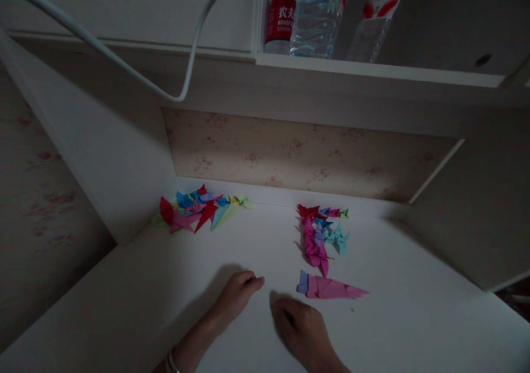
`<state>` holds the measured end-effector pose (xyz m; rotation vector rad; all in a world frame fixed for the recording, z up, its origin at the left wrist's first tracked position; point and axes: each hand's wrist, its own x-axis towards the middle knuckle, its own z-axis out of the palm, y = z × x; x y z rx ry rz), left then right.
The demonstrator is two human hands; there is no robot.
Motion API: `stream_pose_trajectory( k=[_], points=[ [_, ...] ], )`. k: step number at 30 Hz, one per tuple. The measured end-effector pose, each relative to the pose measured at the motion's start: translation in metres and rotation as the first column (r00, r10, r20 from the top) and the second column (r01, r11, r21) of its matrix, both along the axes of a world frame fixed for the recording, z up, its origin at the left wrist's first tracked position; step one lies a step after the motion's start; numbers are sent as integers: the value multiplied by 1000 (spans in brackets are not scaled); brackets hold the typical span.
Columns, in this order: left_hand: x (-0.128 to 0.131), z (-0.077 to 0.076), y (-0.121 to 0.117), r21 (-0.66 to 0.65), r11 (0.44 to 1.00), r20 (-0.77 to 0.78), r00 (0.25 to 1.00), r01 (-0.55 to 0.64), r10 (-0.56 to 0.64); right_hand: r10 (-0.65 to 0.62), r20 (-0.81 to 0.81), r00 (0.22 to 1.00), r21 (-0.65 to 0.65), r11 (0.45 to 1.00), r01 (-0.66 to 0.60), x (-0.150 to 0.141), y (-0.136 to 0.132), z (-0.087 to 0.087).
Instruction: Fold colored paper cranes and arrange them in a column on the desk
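Pink folded-paper wedge with a lavender wide end (331,288): flat on the smooth white desk (397,318), tip to the right, just beyond my right hand (302,329), no contact. My left hand (240,291) is near the right, well apart from the wedge. Fingers on both sides curl inward, left thumb stretched towards the right hand; whether the tips meet or pinch anything, I cannot tell.

Handling (my judgement): take the wedge by its wide end with a light pinch; the thin tip looks easiest to bend. Steady it with the left fingers, press creases against the desk. Approach low from the near side, as the heap of magenta, red and blue folded-paper pieces (308,237) lies close behind and a careless sweep could drag it.

Unclear: both palms; the wedge's inner layers; single pieces in the overlapping heap of multicoloured folded paper (202,218) at the far left; a small dark speck (352,309) beside the wedge, too tiny to identify. The ridged clear plastic bottle (317,19) is cut off at the top; light is dim throughout
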<state>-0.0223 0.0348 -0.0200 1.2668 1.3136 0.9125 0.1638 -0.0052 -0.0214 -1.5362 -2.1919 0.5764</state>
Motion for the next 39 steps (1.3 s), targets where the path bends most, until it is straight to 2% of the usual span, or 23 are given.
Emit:
stream_pose_trajectory(
  k=[5,9,12,14,16,22,26,31,36,39],
  points=[
    [1,9,-1,-153,987,91,994,-53,67,-16,-28,999,-18,1000,16,-1,-1,1],
    [-1,12,2,-183,983,177,982,-26,59,-114,-51,992,-67,992,110,-7,0,3],
    [-5,10,4,-203,979,252,966,-14,66,-19,-116,993,-70,997,10,-19,13,10],
    [-7,8,5,-210,978,310,947,-16,82,91,-156,984,-48,994,-100,-33,31,15],
    [-9,7,6,-228,973,376,918,-40,126,137,-129,982,-36,989,-143,-51,58,20],
    [-13,6,12,-392,916,488,825,-84,284,165,81,983,-22,986,-164,-122,152,24],
    [-12,3,16,-446,889,502,793,-106,346,117,189,975,20,992,-123,-165,186,19],
    [-14,2,21,-526,833,472,757,-169,452,86,263,961,61,993,-106,-186,192,13],
    [-18,0,23,-540,841,558,734,-34,388,98,282,954,79,989,-125,-173,182,11],
    [-18,-4,21,-485,874,599,728,-1,333,54,270,961,84,993,-80,-161,176,9]
  ],
)
